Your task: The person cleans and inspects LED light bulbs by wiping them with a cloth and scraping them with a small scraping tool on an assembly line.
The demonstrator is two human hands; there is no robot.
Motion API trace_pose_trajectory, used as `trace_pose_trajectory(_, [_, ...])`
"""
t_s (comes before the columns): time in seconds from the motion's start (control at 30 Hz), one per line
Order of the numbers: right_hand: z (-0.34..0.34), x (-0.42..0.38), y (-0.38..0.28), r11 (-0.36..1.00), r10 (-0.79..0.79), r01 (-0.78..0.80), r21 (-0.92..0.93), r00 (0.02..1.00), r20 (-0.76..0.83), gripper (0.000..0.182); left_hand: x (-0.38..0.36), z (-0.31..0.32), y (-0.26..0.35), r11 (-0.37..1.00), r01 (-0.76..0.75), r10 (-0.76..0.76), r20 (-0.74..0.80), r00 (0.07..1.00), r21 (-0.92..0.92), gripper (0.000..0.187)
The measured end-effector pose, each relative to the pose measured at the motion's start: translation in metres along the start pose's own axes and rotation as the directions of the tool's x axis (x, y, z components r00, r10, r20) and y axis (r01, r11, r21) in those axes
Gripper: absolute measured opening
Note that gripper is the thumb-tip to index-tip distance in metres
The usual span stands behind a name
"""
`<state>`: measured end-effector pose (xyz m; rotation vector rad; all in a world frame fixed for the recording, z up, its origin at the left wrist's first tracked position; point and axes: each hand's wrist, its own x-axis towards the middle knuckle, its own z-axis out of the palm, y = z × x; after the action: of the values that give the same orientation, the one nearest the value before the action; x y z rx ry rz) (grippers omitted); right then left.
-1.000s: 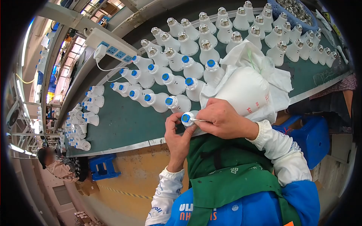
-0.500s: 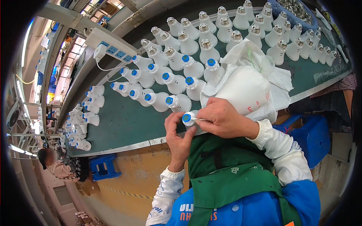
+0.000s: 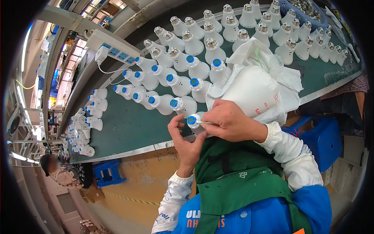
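Note:
A white light bulb [image 3: 200, 128] with a blue ring and green centre on its top is between my hands near the table's front edge. My left hand [image 3: 187, 145] is loosely closed around it, with the thumb at its near side and the fingers curled at its left. My right hand [image 3: 230, 121] pinches a thin white stick [image 3: 205, 123], whose tip meets the blue-and-green top. Whether the stick has a swab end is too small to tell. Just behind my right hand lies a full white plastic bag [image 3: 249, 90] with red print.
Rows of blue-topped bulbs [image 3: 180, 85] and metal-capped bulbs [image 3: 193, 43] cover the green table [image 3: 117, 132]. A blue basket [image 3: 286, 11] of metal parts stands at the far right. A power strip [image 3: 113, 46] lies at the back. Blue stools [image 3: 317, 138] and other people are nearby.
My left fingers have loosened and spread slightly away from the bulb's left side. My right hand still keeps the stick at the bulb's top. The bulbs on the table stay in place.

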<state>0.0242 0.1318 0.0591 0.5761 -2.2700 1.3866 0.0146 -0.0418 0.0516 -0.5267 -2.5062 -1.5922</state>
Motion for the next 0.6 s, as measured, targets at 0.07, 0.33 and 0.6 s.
trace_pose_trajectory(0.07, [-0.001,0.001,-0.002,1.000,0.004,-0.004,0.002,1.000,-0.015,0.019,-0.001,0.002,-0.003,1.000,0.018,-0.018,-0.026,0.999,-0.006,0.046])
trace_pose_trajectory(0.33, [0.001,0.000,0.000,1.000,0.021,-0.021,0.000,0.999,-0.025,0.019,0.002,-0.002,-0.006,0.999,-0.032,0.032,0.018,0.999,-0.028,0.043])
trace_pose_trajectory(0.6, [0.000,0.000,-0.001,0.999,0.031,-0.031,-0.009,0.999,-0.014,0.017,0.002,-0.003,-0.014,0.998,-0.004,0.007,0.048,0.999,-0.060,0.048])
